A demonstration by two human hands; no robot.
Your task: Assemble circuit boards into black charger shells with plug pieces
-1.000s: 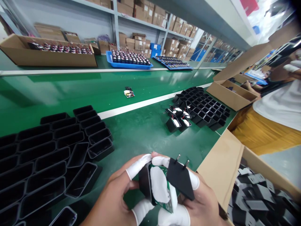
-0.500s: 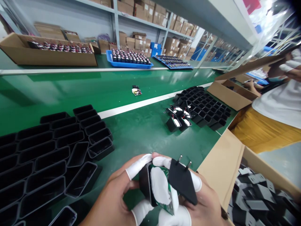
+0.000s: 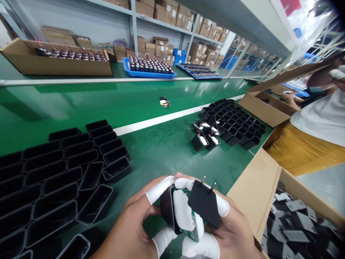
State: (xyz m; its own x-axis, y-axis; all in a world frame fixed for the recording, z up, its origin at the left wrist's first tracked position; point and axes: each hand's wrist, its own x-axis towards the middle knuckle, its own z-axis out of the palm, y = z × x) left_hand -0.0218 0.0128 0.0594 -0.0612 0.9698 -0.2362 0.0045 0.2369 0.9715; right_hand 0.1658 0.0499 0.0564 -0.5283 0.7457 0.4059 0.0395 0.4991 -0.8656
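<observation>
My left hand (image 3: 140, 219), with white finger cots, is closed around a black plastic case (image 3: 167, 208) whose open end faces right. A green circuit board (image 3: 185, 212) coated with white paste sits partly inside that case. My right hand (image 3: 229, 223), also in finger cots, grips the board and a black plug cover (image 3: 205, 203) with two metal pins pointing up. The cover is apart from the case, tilted beside the board. Past my hands, several filled cases (image 3: 206, 138) stand with white-coated boards and red wires showing at their tops.
Rows of open black cases (image 3: 54, 176) stand at left, more (image 3: 234, 120) at far right. A carton of black parts (image 3: 296, 219) is at near right. One small board (image 3: 165, 103) lies on the green belt (image 3: 129, 104). A co-worker in yellow trousers (image 3: 309, 151) is at right.
The board and plug cover have shifted slightly left, closer to the case in my left hand. On the belt, the small board has moved right.
</observation>
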